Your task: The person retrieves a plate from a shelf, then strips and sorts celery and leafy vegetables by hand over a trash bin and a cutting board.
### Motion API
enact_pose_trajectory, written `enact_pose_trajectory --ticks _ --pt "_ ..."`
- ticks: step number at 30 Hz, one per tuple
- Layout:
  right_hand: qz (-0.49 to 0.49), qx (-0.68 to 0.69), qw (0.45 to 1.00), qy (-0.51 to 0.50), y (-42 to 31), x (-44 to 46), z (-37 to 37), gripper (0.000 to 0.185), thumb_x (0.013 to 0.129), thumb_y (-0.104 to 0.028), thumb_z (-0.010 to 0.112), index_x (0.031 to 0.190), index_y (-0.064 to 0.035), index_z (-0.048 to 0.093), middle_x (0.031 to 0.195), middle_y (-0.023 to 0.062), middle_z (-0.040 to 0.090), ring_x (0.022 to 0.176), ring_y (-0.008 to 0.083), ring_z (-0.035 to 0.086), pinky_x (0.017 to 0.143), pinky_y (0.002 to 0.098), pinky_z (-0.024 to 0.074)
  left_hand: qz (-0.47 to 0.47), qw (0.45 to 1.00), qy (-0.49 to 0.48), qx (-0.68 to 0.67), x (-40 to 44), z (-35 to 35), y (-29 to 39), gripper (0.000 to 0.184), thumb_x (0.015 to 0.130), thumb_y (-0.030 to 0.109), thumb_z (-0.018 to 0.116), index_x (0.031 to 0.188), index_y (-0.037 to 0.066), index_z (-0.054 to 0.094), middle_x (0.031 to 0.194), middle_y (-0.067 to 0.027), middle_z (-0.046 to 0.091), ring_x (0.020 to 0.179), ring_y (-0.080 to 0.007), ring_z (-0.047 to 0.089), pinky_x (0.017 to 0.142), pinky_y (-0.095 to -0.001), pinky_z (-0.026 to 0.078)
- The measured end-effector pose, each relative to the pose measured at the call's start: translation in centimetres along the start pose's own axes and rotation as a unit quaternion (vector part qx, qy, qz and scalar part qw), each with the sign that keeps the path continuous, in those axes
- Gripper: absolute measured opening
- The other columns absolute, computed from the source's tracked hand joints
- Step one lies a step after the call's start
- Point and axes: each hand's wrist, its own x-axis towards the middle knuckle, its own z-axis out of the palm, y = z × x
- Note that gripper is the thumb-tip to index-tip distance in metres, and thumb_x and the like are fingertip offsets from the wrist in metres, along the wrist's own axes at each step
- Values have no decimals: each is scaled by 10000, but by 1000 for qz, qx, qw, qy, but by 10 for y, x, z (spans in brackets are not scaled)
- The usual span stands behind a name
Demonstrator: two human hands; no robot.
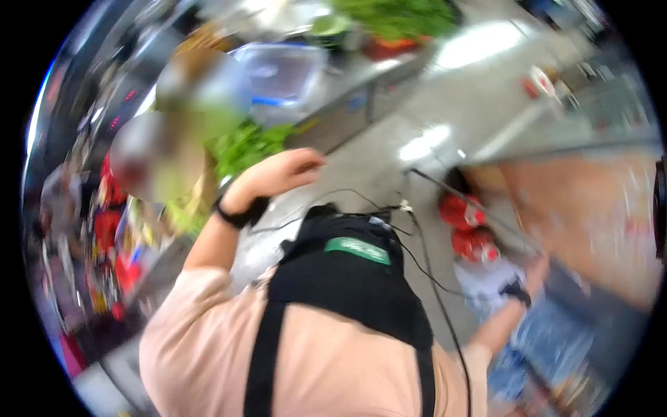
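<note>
The whole view is smeared by motion. My left hand [278, 175], with a black band at the wrist, is raised in front of my body. Its fingers bend loosely, thumb apart, and nothing shows in them. Leafy greens [250, 144] lie just beyond it. Out to the right, my right hand [533, 276] seems closed around the near end of a long thin rod [479, 207], whose dark tip reaches over the floor. Beneath that arm are clear plastic bags [549, 340]. Two red round containers [461, 210] stand near the rod.
Along the left runs a metal counter [340, 125] bearing a clear plastic tub [281, 73] and more greens [396, 17]. Black cables [434, 278] hang by my apron [347, 278]. A brown panel [583, 215] stands at right. The grey floor [389, 139] shines.
</note>
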Motion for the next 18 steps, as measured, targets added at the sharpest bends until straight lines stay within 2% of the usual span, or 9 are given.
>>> enact_pose_trajectory --ticks 2,5,6,8,10,11,14,16,18 --pt "85 59 988 114 -28 21 -71 276 910 -396 610 902 -122 573 613 -31 436 471 71 367 412 217 323 -14 999 -3 28 19 -4 13 333 902 187 620 1189 29 560 1054 -117 627 953 -210 603 808 -323 488" --pt "125 24 986 108 -71 35 -114 330 910 -416 603 800 -124 496 574 -30 388 463 71 344 402 202 287 -48 997 52 11 21 7 -2 329 909 201 612 1186 30 561 1004 -100 633 890 -184 616 775 -308 493" --pt "123 35 986 106 -63 103 -149 320 895 -438 621 832 -149 498 579 -26 412 439 71 353 397 204 291 -150 985 78 -25 12 9 -1 326 919 209 598 1187 27 560 969 -80 639 805 -159 621 736 -302 499" --pt "122 29 975 183 -50 104 -192 321 899 -435 615 805 -142 524 573 -30 433 439 89 384 411 227 324 -253 960 95 -75 -13 8 -16 326 926 230 585 1178 23 564 938 -56 643 725 -135 609 681 -291 501" --pt "87 16 986 141 -24 167 -245 363 940 -440 529 897 -80 555 668 -3 499 594 126 476 597 292 425 -332 928 139 -100 -39 4 -42 334 921 249 589 1169 26 570 918 -52 646 702 -128 595 631 -278 495" --pt "116 -17 973 200 -11 194 -260 386 929 -454 531 934 -71 571 728 18 533 643 142 506 634 307 435 -368 911 159 -94 -51 1 -62 326 912 263 600 1138 28 589 917 -54 649 678 -122 588 594 -273 490" --pt "144 -65 954 255 -9 212 -232 414 914 -463 538 1003 -60 575 833 48 563 733 170 537 687 329 449 -459 864 207 19 -102 -4 -129 307 866 287 619 1034 33 658 865 -97 683 677 -168 626 641 -311 514" --pt "166 -88 953 237 -12 215 -194 427 906 -452 551 1071 -58 551 925 64 556 815 194 540 720 341 458 -537 812 227 -27 -125 -19 -139 307 861 288 614 1027 36 671 861 -114 688 699 -177 645 651 -323 521" --pt "180 -105 955 211 -11 217 -158 456 897 -441 563 1138 -56 527 1017 81 548 897 218 544 752 353 467 -525 814 245 -28 -139 -27 -150 319 872 273 594 1066 31 665 846 -119 689 732 -187 663 664 -327 525"
